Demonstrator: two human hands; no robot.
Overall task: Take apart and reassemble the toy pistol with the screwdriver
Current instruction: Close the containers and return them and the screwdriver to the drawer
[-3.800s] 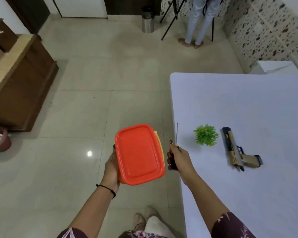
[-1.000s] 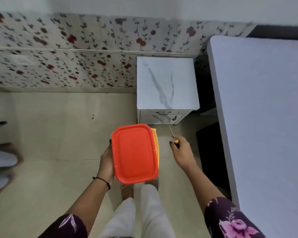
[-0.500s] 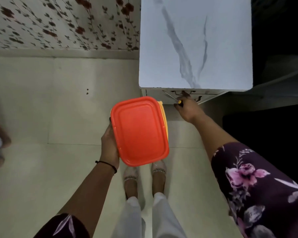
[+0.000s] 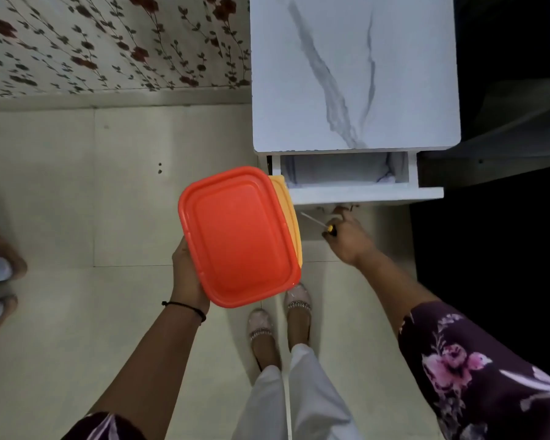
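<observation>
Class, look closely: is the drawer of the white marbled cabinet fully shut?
No, the drawer stands pulled partly out from under the cabinet top, its inside showing.

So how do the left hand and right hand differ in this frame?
The left hand holds the orange-lidded box by its edge; the right hand grips a screwdriver and reaches to the front of the open drawer. The left wrist wears a black band, the right shows none. Both are gripping something.
</observation>
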